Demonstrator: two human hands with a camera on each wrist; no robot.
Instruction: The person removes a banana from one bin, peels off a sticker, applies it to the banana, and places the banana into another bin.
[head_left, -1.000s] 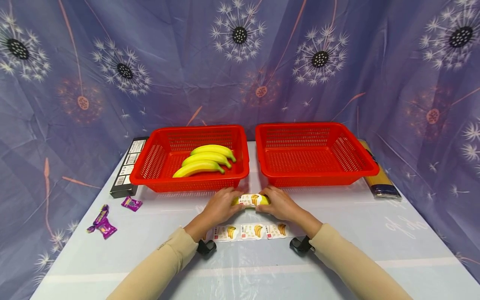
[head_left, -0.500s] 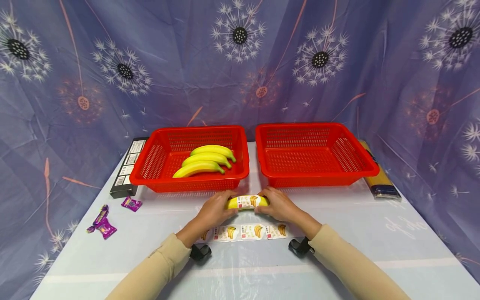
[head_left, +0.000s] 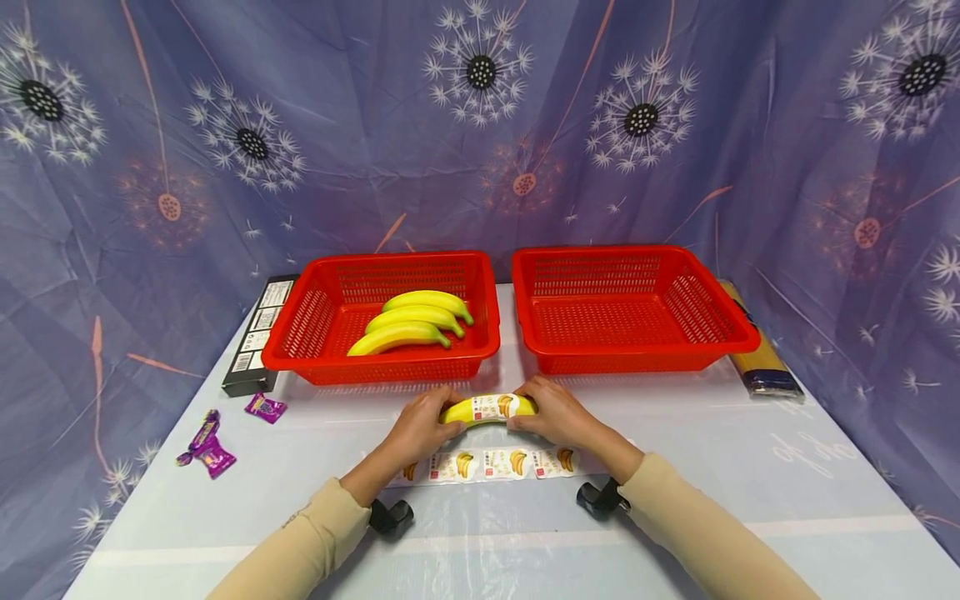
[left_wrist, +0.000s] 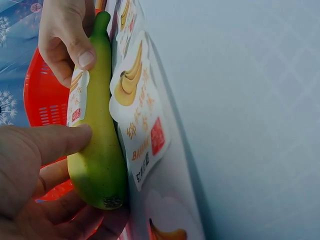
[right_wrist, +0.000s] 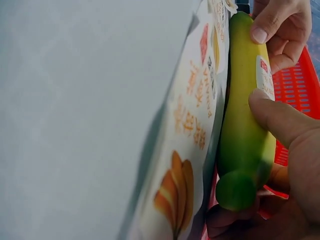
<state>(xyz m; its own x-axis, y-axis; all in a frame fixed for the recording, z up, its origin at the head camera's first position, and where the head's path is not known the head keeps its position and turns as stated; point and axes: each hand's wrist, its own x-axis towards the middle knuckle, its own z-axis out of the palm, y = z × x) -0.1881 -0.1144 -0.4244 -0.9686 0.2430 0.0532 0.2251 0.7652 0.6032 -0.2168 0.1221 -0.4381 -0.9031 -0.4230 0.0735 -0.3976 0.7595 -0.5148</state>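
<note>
A banana (head_left: 456, 412) with a white printed sticker (head_left: 492, 407) around its middle is held sideways between both hands, just in front of the red baskets. My left hand (head_left: 420, 427) grips its blunt end, and the thumb lies along the peel in the left wrist view. At the stem end, my right hand (head_left: 557, 412) pinches the banana (right_wrist: 245, 115) between thumb and fingers. Nearer to me lies a row of banana stickers (head_left: 506, 464) on the table, its left end partly behind the left wrist. Part of the sticker on the fruit is hidden in the wrist views.
The left red basket (head_left: 375, 367) contains three bananas (head_left: 412, 317). Beside it stands an empty red basket (head_left: 637, 362). A black box (head_left: 258, 342) and purple wrapped candies (head_left: 213, 454) lie at the left; a yellow-brown packet (head_left: 765, 362) lies at the right.
My left hand has slid left and slightly towards me along the banana, so more of the fruit and its sticker shows. The right hand has barely moved.
</note>
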